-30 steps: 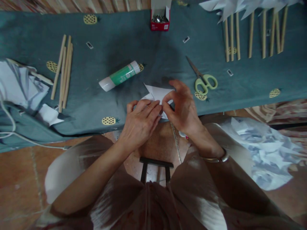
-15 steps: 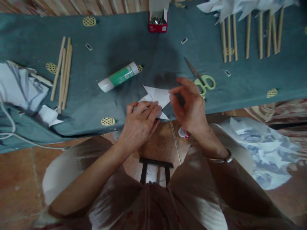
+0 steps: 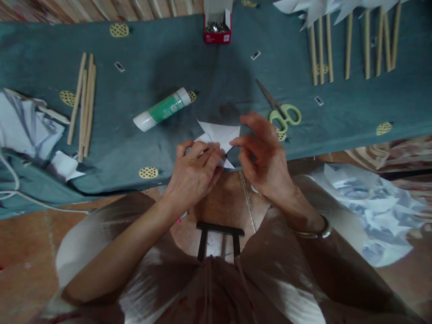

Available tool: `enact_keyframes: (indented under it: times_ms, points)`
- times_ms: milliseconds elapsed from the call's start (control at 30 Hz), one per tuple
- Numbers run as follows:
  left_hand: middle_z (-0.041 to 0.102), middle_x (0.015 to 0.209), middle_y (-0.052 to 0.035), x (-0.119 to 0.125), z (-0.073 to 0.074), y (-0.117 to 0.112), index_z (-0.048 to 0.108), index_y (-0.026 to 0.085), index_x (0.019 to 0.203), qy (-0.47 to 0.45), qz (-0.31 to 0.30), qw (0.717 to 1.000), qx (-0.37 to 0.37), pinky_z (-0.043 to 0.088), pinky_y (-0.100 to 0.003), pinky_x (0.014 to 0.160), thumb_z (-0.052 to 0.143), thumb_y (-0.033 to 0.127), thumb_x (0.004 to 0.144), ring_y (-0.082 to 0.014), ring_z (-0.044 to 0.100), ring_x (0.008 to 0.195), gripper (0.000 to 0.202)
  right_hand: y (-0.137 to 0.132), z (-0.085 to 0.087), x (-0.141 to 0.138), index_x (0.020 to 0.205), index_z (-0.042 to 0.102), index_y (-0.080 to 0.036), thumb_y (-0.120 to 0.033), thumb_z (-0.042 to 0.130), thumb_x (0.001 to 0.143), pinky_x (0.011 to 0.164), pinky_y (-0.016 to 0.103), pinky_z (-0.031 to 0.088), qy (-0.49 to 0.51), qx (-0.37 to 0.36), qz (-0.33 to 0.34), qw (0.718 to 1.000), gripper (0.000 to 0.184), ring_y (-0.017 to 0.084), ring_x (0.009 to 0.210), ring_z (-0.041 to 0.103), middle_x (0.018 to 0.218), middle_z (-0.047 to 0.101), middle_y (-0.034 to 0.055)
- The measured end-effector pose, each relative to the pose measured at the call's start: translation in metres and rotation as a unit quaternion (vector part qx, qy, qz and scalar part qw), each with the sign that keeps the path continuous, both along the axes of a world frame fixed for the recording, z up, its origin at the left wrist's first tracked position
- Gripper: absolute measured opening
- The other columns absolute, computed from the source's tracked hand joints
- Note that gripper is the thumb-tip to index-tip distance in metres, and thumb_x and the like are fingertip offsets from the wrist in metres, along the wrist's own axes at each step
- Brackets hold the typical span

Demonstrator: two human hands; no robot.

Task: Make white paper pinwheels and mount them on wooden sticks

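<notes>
A white paper pinwheel (image 3: pixel 221 132) with pointed corners lies at the front edge of the cloth-covered table. My left hand (image 3: pixel 194 168) rests over its near left part, fingers bent and pressing on it. The paper under those fingers is hidden. At its right side is my right hand (image 3: pixel 265 155), fingers apart, with one fingertip touching the paper's surface. Scissors (image 3: pixel 281 114) with light green handles lie half spread just beyond the right hand. A green and white glue stick (image 3: pixel 162 109) is on the cloth to the upper left.
A red box (image 3: pixel 218 36) of shiny metal pieces stands at the back. Wooden sticks (image 3: pixel 88 105) and stacked paper (image 3: pixel 32 123) are on the left, near a white cable (image 3: pixel 43 204). Pinwheels on sticks (image 3: pixel 349 45) lie back right. A bag of paper shapes (image 3: pixel 374 213) hangs low right.
My right fingers have spread from a pinch near the paper's right corner, and one fingertip has shifted left onto the paper. My left hand stays on it. The view has shifted slightly.
</notes>
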State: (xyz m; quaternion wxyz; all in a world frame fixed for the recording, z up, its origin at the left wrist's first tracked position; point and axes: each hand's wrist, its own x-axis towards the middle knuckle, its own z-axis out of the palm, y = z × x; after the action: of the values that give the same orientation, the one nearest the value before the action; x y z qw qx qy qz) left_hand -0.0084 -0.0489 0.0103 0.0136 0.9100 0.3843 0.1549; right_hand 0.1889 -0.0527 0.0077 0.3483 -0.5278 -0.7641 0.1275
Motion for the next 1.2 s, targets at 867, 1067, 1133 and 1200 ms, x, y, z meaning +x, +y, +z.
enact_keyframes:
  times_ms: [867, 1067, 1133, 1200]
  points:
    - [0.068, 0.124, -0.0080, -0.003, -0.005, 0.007, 0.061, 0.022, 0.122, -0.052, 0.021, 0.998, -0.042, 0.037, -0.050, 0.095, 0.062, 0.027, 0.089, -0.0314, 0.051, 0.123, 0.033, 0.009, 0.001, 0.006, 0.124, 0.060, -0.029, -0.020, 0.042, 0.093, 0.114, 0.051, 0.044, -0.020, -0.082, 0.032, 0.996, 0.037, 0.026, 0.136, 0.049, 0.146, 0.053, 0.0059]
    - [0.065, 0.127, -0.0076, -0.004, -0.007, 0.007, 0.060, 0.028, 0.123, -0.059, 0.032, 0.994, -0.081, 0.035, -0.052, 0.097, 0.061, 0.029, 0.089, -0.0332, 0.050, 0.125, 0.033, 0.005, -0.001, -0.001, 0.113, 0.066, -0.038, -0.017, 0.049, 0.087, 0.116, 0.055, 0.039, -0.018, -0.095, 0.049, 0.994, 0.038, 0.028, 0.137, 0.046, 0.142, 0.056, -0.0033]
    - [0.065, 0.127, -0.0069, -0.004, -0.008, 0.007, 0.060, 0.030, 0.121, -0.071, 0.035, 0.993, -0.089, 0.035, -0.053, 0.097, 0.060, 0.030, 0.089, -0.0347, 0.051, 0.125, 0.033, 0.005, -0.004, -0.001, 0.111, 0.066, -0.038, -0.015, 0.050, 0.085, 0.117, 0.055, 0.038, -0.020, -0.094, 0.052, 0.994, 0.038, 0.027, 0.138, 0.046, 0.143, 0.054, -0.0037]
    - [0.065, 0.127, -0.0067, -0.004, -0.009, 0.008, 0.060, 0.030, 0.121, -0.074, 0.035, 0.992, -0.091, 0.034, -0.054, 0.098, 0.059, 0.030, 0.089, -0.0355, 0.051, 0.125, 0.032, 0.006, -0.007, -0.001, 0.110, 0.067, -0.037, -0.015, 0.051, 0.085, 0.118, 0.056, 0.036, -0.014, -0.091, 0.056, 0.994, 0.037, 0.028, 0.139, 0.044, 0.145, 0.052, -0.0031]
